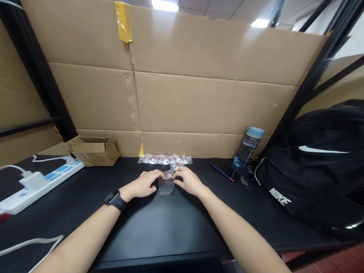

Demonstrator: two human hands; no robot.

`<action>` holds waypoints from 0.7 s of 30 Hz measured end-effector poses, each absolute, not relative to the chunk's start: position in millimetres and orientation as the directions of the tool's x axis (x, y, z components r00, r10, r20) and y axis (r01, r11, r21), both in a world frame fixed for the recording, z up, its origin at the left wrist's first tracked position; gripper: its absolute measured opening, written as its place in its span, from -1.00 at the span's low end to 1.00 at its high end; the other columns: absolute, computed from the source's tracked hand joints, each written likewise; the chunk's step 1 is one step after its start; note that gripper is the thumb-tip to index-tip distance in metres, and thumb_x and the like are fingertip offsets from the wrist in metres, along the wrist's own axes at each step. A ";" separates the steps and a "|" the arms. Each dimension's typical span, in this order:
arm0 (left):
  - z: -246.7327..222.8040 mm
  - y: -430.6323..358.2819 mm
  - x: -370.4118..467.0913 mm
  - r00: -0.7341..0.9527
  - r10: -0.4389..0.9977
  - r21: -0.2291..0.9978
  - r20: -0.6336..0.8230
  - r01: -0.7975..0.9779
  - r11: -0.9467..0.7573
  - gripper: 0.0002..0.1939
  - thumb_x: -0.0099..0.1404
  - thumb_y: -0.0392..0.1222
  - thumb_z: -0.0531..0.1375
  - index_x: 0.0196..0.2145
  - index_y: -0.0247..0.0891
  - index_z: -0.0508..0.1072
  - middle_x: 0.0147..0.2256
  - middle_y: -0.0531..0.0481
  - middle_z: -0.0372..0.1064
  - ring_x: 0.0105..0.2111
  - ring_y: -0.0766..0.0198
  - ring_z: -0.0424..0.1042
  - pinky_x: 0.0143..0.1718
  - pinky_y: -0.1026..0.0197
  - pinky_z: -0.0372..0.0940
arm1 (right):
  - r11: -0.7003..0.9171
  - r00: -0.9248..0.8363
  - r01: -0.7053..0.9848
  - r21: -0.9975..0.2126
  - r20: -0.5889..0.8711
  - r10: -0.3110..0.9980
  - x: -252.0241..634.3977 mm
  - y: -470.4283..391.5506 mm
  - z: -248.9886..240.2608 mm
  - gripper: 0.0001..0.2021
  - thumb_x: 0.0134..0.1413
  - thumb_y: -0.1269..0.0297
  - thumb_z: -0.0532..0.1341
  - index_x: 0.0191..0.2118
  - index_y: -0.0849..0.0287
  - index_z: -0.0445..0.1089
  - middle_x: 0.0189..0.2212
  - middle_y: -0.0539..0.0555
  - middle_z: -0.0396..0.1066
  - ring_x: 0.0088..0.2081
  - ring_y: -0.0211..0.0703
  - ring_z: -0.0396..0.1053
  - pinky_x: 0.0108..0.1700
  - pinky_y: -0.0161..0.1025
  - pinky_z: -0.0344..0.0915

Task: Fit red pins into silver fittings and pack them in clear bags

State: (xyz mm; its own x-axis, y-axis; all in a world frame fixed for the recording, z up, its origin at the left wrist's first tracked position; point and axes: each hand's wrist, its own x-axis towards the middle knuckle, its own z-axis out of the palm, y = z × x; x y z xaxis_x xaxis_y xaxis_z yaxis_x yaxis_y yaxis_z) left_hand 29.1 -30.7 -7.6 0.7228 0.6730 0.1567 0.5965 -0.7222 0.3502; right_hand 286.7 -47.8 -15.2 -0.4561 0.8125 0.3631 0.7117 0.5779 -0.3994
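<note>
A small clear plastic bag (166, 189) lies on the black table between my two hands, with a tiny silver-and-red item (168, 175) near its upper end. My left hand (146, 184), with a dark watch (115, 199) on its wrist, has curled fingertips on the bag's left edge. On the opposite edge, the fingers and thumb of my right hand (188, 181) pinch the bag. Just beyond my hands, a row of small clear packets (165, 159) with silver and red contents lies along the cardboard wall. Whether the item is inside the bag is too small to tell.
An open cardboard box (94, 151) and a white power strip (52, 185) with plugs and cables are on the left. To the right are a dark phone (221, 169) with a pen along it, a water bottle (248, 147), keys and a black backpack (314, 167).
</note>
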 end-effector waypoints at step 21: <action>-22.9 -22.6 37.5 0.624 0.675 0.399 0.393 0.546 -0.737 -0.71 0.40 -0.19 0.13 0.06 -0.13 0.44 0.04 -0.06 0.47 0.01 0.14 0.44 0.09 0.11 0.26 | 0.490 -0.367 0.582 -0.649 0.328 0.870 283.0 -41.9 -22.1 -0.88 0.23 0.34 0.23 -0.24 0.16 0.54 -0.30 0.04 0.58 -0.24 -0.19 0.51 -0.15 -0.33 0.32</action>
